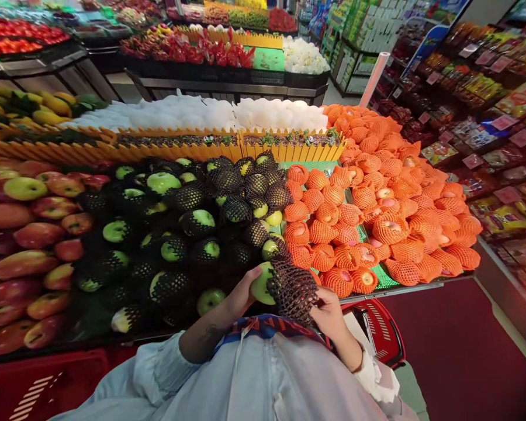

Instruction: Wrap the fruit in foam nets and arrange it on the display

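I hold a green apple close to my chest, in front of a fruit stand. My left hand is wrapped round the apple's left side. My right hand grips the black foam net sleeve that partly covers the apple's right side. Just beyond lies a pile of green apples in black nets. To the right of it is a heap of fruit in orange nets.
Red and yellow mangoes fill the left of the stand. A yellow divider fence and white foam nets lie behind. A red shopping basket sits at my right hip. Shelves of packaged goods line the aisle on the right.
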Demonstrator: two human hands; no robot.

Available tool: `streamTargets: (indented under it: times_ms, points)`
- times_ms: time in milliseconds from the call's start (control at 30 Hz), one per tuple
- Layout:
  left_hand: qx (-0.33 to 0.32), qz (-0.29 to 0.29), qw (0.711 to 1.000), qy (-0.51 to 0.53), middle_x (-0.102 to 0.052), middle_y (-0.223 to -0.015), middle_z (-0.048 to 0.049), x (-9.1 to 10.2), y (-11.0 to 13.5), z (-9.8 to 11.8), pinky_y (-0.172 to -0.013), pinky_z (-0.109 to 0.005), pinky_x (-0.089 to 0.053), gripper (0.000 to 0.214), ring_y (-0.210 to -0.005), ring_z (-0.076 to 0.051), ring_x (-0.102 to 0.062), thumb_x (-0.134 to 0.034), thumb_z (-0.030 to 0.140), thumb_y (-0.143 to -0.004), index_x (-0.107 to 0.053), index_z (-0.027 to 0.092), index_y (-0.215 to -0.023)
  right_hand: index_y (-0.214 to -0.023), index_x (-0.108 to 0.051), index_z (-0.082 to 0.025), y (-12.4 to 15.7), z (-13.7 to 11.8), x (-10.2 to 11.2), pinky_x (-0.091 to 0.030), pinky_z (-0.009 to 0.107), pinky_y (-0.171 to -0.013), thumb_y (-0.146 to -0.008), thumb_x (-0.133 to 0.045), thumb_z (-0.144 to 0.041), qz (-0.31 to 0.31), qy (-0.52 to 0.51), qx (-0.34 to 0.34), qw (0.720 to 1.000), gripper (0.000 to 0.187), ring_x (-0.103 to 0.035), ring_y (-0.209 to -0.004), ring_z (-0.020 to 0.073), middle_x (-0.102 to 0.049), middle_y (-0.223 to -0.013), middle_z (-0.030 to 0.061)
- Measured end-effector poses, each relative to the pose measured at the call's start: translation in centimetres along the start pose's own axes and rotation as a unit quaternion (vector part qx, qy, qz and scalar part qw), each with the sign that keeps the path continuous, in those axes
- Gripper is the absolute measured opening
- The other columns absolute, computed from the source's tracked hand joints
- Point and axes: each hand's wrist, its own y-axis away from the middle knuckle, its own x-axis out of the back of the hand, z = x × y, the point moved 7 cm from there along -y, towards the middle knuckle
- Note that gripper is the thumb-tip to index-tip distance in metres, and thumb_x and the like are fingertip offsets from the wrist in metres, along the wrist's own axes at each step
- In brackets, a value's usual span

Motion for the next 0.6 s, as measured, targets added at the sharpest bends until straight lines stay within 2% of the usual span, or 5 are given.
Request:
streamTargets:
  times_ms: [167,300,467,533,600]
  points:
    - [0.006,-0.069,0.993,-0.094,-0.071,-0.075,-0.0043,1.4,2.1,1.2,-0.074,-0.032,-0.056,0.056,-0.075,-0.021,-0.067,-0.069,0.07,-0.079,-0.073,0.016,-0.095,-0.06,-0.055,-0.021,1.9,-2.2,-4.6,-0.043,0.028,-0.06,-0.095,-0.059,-0.05,-0.002,0.098,0.095,0.991,0.046,-0.05,-0.064,0.017,-0.056,-0.063,0.0012]
    - [-0.025,-0.098,0.981,-0.168,-0.058,-0.06,0.0018,3.0,4.7,3.4,-0.055,-0.026,-0.047,0.058,-0.056,-0.014,-0.054,-0.071,0.075,-0.072,-0.067,0.018,-0.083,-0.072,-0.068,-0.025,3.7,-2.1,-9.0,-0.054,0.034,-0.075,-0.101,-0.046,-0.042,-0.052,0.177,0.135,0.974,0.04,-0.064,-0.08,0.0233,-0.069,-0.076,0.0064]
    - [0.013,-0.021,0.986,-0.162,-0.049,-0.051,0.0046,7.4,7.2,4.3,-0.037,-0.024,-0.026,0.059,-0.041,-0.011,-0.04,-0.065,0.078,-0.072,-0.059,0.02,-0.076,-0.094,-0.073,-0.024,4.9,-0.9,-14.0,-0.057,0.036,-0.077,-0.095,-0.055,-0.03,-0.075,0.245,0.157,0.954,0.019,-0.069,-0.088,0.0258,-0.076,-0.095,0.0094]
    - [0.023,0.017,0.993,-0.114,-0.055,-0.055,0.0017,9.4,8.0,4.0,-0.042,-0.025,-0.035,0.065,-0.047,-0.014,-0.048,-0.06,0.083,-0.073,-0.063,0.018,-0.082,-0.108,-0.072,-0.022,4.9,-0.5,-16.5,-0.059,0.039,-0.084,-0.091,-0.063,-0.03,-0.104,0.257,0.156,0.948,0.022,-0.07,-0.097,0.0277,-0.076,-0.107,0.0117]
    - [0.007,0.049,0.997,-0.064,-0.069,-0.075,-0.005,11.2,8.8,3.9,-0.061,-0.03,-0.051,0.069,-0.071,-0.021,-0.064,-0.059,0.082,-0.075,-0.067,0.016,-0.094,-0.121,-0.069,-0.021,4.9,-0.2,-18.8,-0.059,0.04,-0.091,-0.089,-0.067,-0.032,-0.12,0.257,0.166,0.944,0.034,-0.069,-0.107,0.0289,-0.074,-0.118,0.0138]
